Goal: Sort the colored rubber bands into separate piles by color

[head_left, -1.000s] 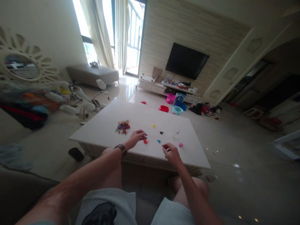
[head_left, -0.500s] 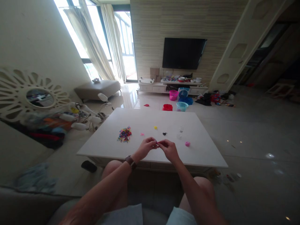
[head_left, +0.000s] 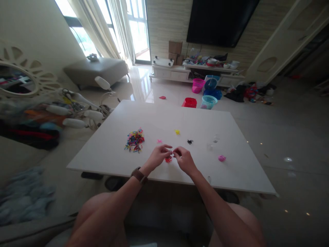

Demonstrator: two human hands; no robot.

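Over the front part of the white table (head_left: 200, 123), my left hand (head_left: 158, 156) and my right hand (head_left: 183, 159) meet with fingertips close together. Both are closed in a pinch, and whatever sits between the fingertips is too small to make out. Beneath them shows a small red cluster (head_left: 168, 160), partly covered by the fingers. Left of my hands lies a multicoloured pile of small bands (head_left: 135, 140). Beyond them are a small pink cluster (head_left: 159, 141), a yellow cluster (head_left: 177, 131) and a black cluster (head_left: 190, 141). A pink-purple lump (head_left: 221, 158) lies to the right.
Clear plastic pieces (head_left: 215, 138) stand right of the black cluster, and another clear piece (head_left: 209, 179) is near the front edge. Past the far edge, a red bin (head_left: 190, 102) and a light blue basket (head_left: 209, 101) stand on the floor. A white lamp (head_left: 94, 115) is at the left.
My view has tilted down and come closer to the table. My fingertips have shifted slightly, and the red cluster beneath them has come into view.
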